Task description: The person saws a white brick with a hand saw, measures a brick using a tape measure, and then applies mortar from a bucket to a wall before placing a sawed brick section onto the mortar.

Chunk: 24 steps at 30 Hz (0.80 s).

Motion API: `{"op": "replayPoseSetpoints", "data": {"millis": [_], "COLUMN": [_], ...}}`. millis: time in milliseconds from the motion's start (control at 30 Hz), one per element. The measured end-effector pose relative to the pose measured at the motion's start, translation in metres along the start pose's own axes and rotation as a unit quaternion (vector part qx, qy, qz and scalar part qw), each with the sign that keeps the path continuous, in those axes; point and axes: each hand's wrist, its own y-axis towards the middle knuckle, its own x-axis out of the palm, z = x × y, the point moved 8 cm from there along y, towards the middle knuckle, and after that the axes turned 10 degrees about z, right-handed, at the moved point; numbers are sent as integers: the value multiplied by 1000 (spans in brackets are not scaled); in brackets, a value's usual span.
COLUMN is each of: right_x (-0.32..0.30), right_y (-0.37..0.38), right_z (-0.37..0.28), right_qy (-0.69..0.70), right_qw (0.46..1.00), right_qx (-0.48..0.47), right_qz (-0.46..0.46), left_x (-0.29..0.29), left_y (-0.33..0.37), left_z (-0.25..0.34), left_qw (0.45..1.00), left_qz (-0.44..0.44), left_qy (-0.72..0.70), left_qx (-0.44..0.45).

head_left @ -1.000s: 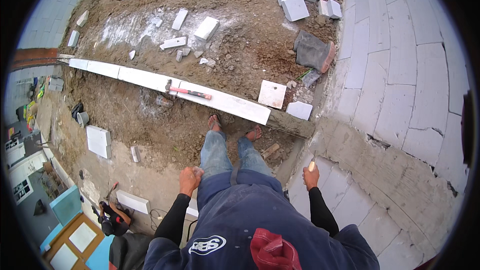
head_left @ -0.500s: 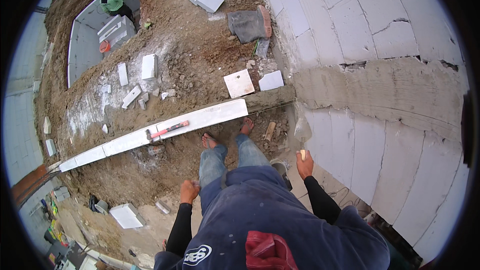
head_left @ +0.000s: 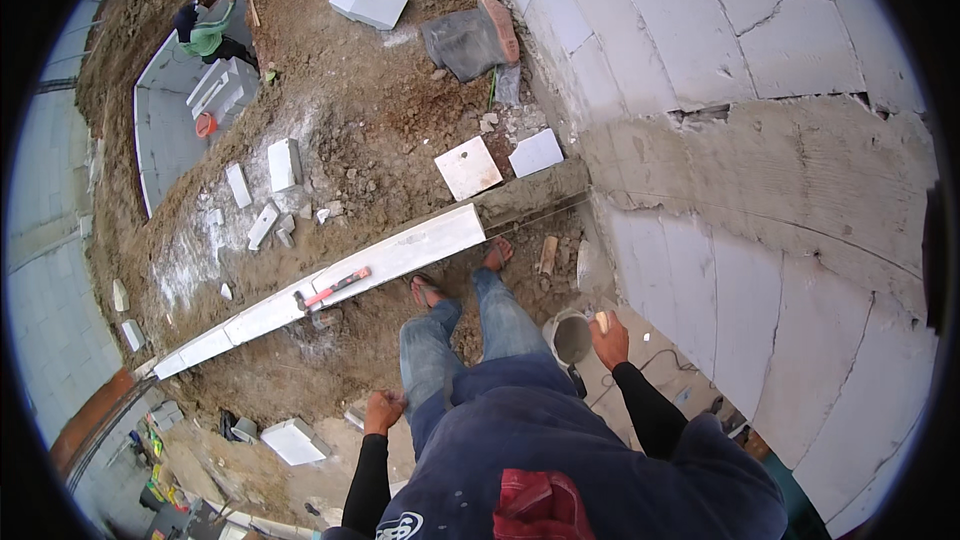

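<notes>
My right hand [head_left: 610, 342] is closed round the pale wooden handle of a trowel [head_left: 602, 321], whose blade points away from me toward the wall. Beside that hand, to its left, a round bucket [head_left: 571, 336] stands on the ground with grey stuff inside. My left hand [head_left: 383, 411] hangs low on the other side of my legs, its fingers curled; whether anything lies in them is hidden. Past my feet runs a low row of white blocks [head_left: 425, 244], with a red-and-black handled hammer [head_left: 335, 286] lying on top. Grey mortar [head_left: 535, 193] lies along the row's right end.
A tall block wall [head_left: 690, 270] with a grey concrete band [head_left: 760, 165] rises on my right. A thin string runs from it along the row. Loose white blocks [head_left: 470, 168] and a rubber boot [head_left: 470, 42] lie on the soil beyond. Far left, a person [head_left: 208, 35] works in a pit.
My right hand has drawn the trowel slightly back toward me, over by the bucket, which now shows more fully. My left hand has lowered a little. The whole view has shifted and turned slightly.
</notes>
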Motion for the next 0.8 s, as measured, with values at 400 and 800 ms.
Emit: {"op": "replayPoseSetpoints", "data": {"millis": [400,800], "right_x": [-27,-104], "right_y": [6,117], "right_z": [16,-132], "right_qy": [-9,60], "right_qw": [994,983], "right_qx": [-65,-155], "right_qz": [-91,76], "left_x": [-339,-237], "left_y": [-14,-115], "left_z": [-38,-241], "left_qw": [865,766], "left_qz": [468,540], "left_qy": [-183,-110], "left_qx": [5,-333]}}
